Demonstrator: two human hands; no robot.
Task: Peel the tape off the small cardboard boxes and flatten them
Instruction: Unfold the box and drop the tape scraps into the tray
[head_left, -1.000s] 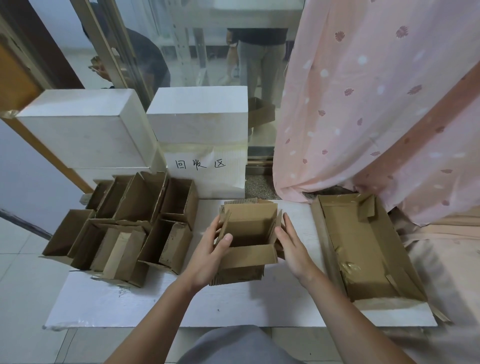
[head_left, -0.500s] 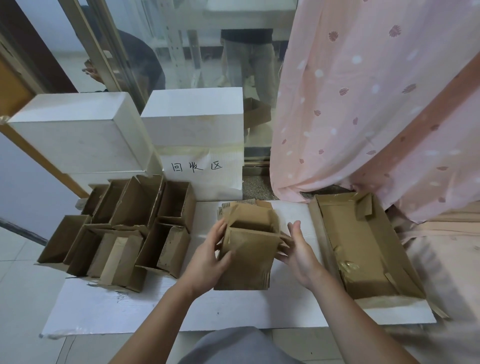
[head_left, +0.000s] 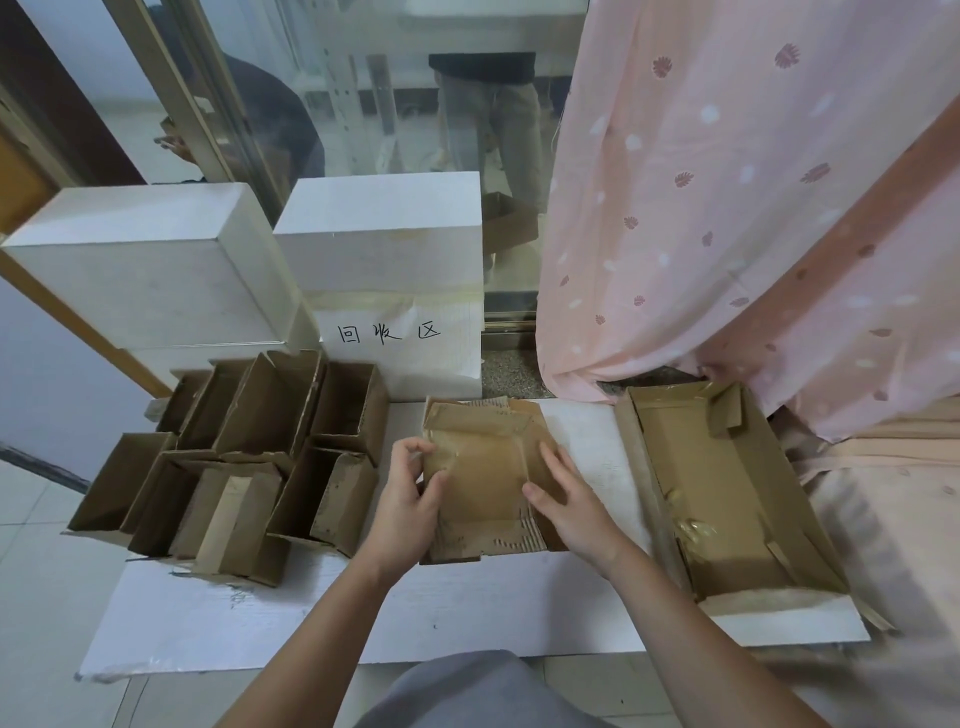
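A small cardboard box lies collapsed and nearly flat on the white board in the middle, on top of other flattened cardboard whose corrugated edges show at its far and near ends. Shiny tape crosses its far part. My left hand grips the box's left edge, thumb on top and fingers curled at the edge. My right hand rests on the box's right part with fingers spread, pressing it down.
Several open small cardboard boxes stand packed together at the left. A long shallow cardboard tray holding tape scraps lies at the right. Two white foam blocks stand behind, a pink curtain hangs at the right. People stand behind the glass.
The box stood open between my hands a second ago, then tipped and folded; now it lies pressed nearly flat. My right hand moved from its side onto its top.
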